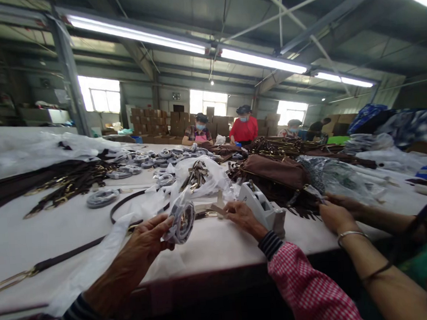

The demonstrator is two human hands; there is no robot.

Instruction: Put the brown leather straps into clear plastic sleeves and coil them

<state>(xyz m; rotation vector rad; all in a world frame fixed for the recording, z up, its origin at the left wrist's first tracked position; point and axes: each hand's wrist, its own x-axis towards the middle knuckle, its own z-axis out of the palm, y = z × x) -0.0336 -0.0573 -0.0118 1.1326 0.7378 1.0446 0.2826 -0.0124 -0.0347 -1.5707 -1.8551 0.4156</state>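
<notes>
My left hand is closed on a coiled strap in grey-looking wrapping, held up just above the table. Close by on the right, my right hand pinches a short flat beige strip; its exact kind is hard to make out. Beside that hand stands a pale grey tape dispenser. Behind the coil, an open clear plastic bag holds several flat metallic-looking pieces. A long dark strap with a gold-coloured clasp lies to the left of my left hand.
On my right, a co-worker's hands touch a brown bag. Wrapped coils lie across the mid table, with dark straps at left. Plastic sheeting covers the far left. People work across the table.
</notes>
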